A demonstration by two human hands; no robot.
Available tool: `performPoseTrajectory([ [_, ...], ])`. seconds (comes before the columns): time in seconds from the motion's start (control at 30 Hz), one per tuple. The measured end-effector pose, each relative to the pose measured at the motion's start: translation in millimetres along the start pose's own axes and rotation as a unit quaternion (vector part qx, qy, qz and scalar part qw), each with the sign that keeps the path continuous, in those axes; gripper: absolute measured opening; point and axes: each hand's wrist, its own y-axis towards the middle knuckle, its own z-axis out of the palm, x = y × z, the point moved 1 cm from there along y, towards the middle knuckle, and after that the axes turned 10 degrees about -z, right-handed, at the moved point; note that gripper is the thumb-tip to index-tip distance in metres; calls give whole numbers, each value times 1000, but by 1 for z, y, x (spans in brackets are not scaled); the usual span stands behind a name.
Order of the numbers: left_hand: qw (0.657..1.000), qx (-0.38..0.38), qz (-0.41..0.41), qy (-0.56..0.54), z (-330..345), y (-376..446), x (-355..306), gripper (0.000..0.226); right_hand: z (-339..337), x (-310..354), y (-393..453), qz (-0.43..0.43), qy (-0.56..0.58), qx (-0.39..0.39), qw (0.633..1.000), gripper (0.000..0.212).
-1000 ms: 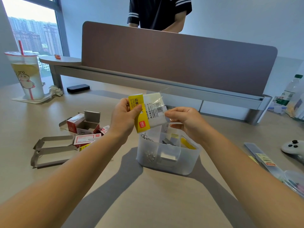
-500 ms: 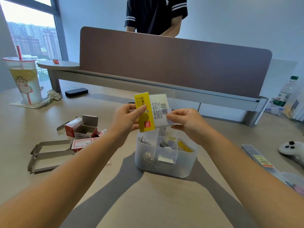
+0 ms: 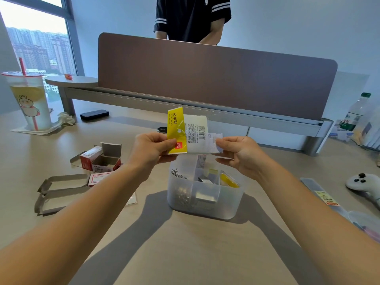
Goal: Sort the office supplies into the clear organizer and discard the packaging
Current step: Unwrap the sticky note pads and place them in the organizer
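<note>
Head view: the sticky-note pack [image 3: 186, 133] hangs just above the clear organizer [image 3: 205, 199], left hand [image 3: 152, 150] pinching its yellow edge, right hand [image 3: 239, 154] pinching the wrapper's flap. It looks light, with a slick, flimsy film — best gripped at the edges. Opened boxes [image 3: 98, 159] lie well left on the counter [image 3: 185, 254]; nothing blocks the organizer.

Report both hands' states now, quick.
Left hand: pinches the yellow end of the sticky-note pack.
Right hand: pinches the small label flap at the pack's other end.
</note>
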Motion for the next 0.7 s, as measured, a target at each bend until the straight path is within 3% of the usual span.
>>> performPoseTrajectory([
  [0.4, 999, -38, -13, -12, -3, 9, 8, 17, -17, 4, 4, -96, -83, -46, 991, 14],
  [0.7, 999, -40, -15, 3, 4, 12, 13, 18, -9, -6, 9, -80, -116, -42, 989, 15],
])
